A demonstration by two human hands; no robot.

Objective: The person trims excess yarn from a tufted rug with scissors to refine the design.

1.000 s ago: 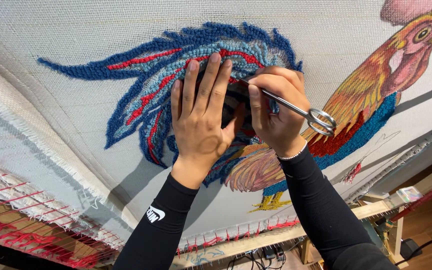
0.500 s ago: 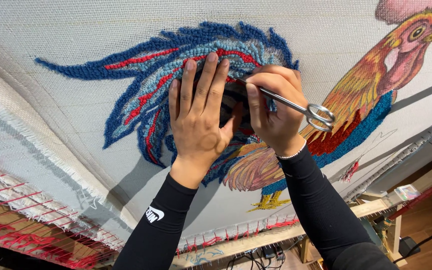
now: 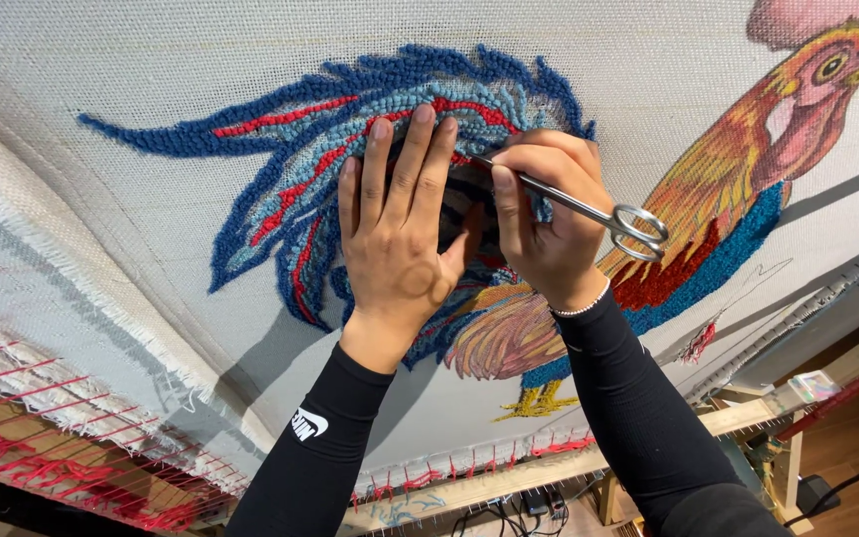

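A white tufting cloth (image 3: 151,60) is stretched on a frame and carries a rooster picture. Its tail (image 3: 280,179) is tufted in blue, teal and red yarn; the printed orange head (image 3: 827,80) is at the upper right. My left hand (image 3: 400,229) lies flat on the tufted tail, fingers together and pointing up. My right hand (image 3: 549,219) is beside it, closed around small silver scissors (image 3: 589,207). The blades point left toward the yarn under my left fingertips; the ring handles stick out to the right.
The wooden frame bar (image 3: 549,467) runs along the lower edge, with red yarn loops on its tack strip (image 3: 72,467) at the lower left. Cables and a wooden floor (image 3: 847,467) show below right. A frayed cloth edge (image 3: 72,298) hangs on the left.
The view has shifted slightly. Both hands stay on the tufted tail, and the scissors keep nearly the same position in my right hand.
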